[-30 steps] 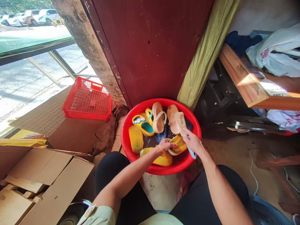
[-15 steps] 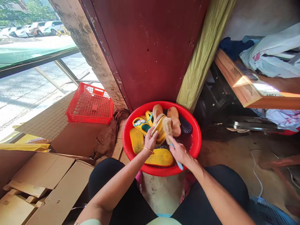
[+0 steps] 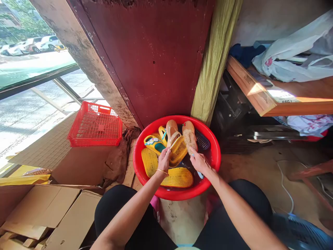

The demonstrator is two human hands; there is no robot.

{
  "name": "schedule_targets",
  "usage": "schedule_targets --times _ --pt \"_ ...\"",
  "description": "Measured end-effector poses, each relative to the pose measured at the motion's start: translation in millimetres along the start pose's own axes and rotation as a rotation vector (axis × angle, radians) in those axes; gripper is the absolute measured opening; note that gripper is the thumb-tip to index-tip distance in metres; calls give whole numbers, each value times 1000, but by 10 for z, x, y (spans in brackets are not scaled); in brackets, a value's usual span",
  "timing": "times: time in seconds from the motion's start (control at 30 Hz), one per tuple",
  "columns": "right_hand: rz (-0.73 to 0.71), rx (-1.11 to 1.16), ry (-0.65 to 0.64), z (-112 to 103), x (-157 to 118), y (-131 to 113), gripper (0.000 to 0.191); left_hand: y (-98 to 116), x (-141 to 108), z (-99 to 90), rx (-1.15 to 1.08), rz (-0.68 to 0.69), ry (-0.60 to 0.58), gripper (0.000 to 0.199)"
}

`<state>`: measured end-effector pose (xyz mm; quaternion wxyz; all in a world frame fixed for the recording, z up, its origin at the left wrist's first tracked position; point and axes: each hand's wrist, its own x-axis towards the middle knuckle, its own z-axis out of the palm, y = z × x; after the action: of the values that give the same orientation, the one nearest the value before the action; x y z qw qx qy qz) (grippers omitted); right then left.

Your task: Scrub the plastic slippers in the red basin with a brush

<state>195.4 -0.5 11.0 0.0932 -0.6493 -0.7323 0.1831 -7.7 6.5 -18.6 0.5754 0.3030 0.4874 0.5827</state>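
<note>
A yellow-soled shoe (image 3: 178,151) is gripped at its left edge by my left hand (image 3: 164,160), its patterned sole turned up. My right hand (image 3: 199,161) is closed round the blue handle of a scrubbing brush (image 3: 189,140), whose pale bristles stand close to the sole's right side. Both are over a red basin (image 3: 135,163) holding dark water. Around them in the basin are a yellow shoe with a cartoon decoration (image 3: 153,143), tan shoes (image 3: 171,129), a dark blue slipper (image 3: 202,140) and yellow soles (image 3: 179,177) facing up.
A red plastic crate (image 3: 96,126) sits to the left on cardboard, by a brown cloth (image 3: 117,161). Open cardboard boxes (image 3: 49,208) are at lower left. A dark red door (image 3: 148,66) stands behind the basin. At right is a wooden table (image 3: 273,104) with plastic bags.
The shoe in my left hand has come down lower, its sole now showing more fully. The brush has shifted slightly to the sole's right side. The whole view has turned a little.
</note>
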Motion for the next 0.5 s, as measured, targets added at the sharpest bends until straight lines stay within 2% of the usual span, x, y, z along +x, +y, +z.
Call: schedule_targets --times 0.1,0.17,0.23,0.3,0.43,0.5 --pt "-183 0 -23 117 -256 -225 62 63 23 -4 -64 -101 45 57" --pt "-304 -26 -75 209 -429 -362 63 85 39 -10 -106 -174 132 63" --pt "-344 -64 -113 258 -489 -414 64 84 47 -12 -127 -210 224 65" --pt "-273 -104 -111 238 -395 -360 64 67 40 -7 -121 -231 226 66" --pt "4 -131 -62 75 -24 -98 63 38 -2 14 -79 -232 148 65" --pt "53 -128 -41 37 40 -48 63 40 -13 14 -92 -230 148 64"
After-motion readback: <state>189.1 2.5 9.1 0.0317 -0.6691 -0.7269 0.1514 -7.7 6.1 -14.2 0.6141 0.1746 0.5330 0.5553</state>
